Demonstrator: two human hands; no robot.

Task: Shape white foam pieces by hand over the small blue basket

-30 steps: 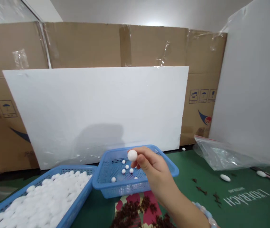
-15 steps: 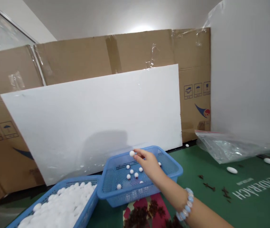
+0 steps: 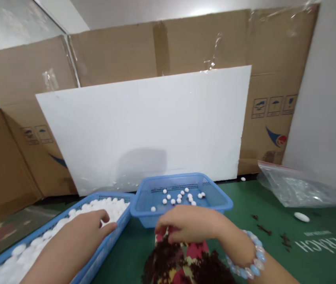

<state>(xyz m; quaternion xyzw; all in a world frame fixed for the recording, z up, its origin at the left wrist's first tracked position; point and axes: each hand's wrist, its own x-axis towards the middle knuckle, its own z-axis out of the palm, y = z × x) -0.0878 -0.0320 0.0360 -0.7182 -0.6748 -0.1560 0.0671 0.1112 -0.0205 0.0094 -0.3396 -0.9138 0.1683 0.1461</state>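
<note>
My left hand [image 3: 76,240] is over the blue basket [image 3: 119,232] of white balls [image 3: 110,209], its thumb and index finger apart and its other fingers hidden. My right hand [image 3: 188,223], with a bead bracelet [image 3: 256,260] at the wrist, reaches down over dark red-brown crumbly clumps [image 3: 164,256]. Its thumb and fingers are apart, with no held item showing. The clumps lie on a red and yellow patterned sheet [image 3: 197,250]. Behind this hand stands a second blue basket [image 3: 144,219] with several small white balls [image 3: 181,196] scattered inside.
A white board [image 3: 156,126] leans on cardboard [image 3: 203,43] at the back. On the green table surface [image 3: 244,244], at right, lie a clear zip bag [image 3: 300,189], a white oval piece [image 3: 301,216] and dark bits [image 3: 264,229].
My right hand, which held a white ball above the second basket, has come down to the dark clumps without it. My left hand has entered view over the full basket. The camera view has shifted.
</note>
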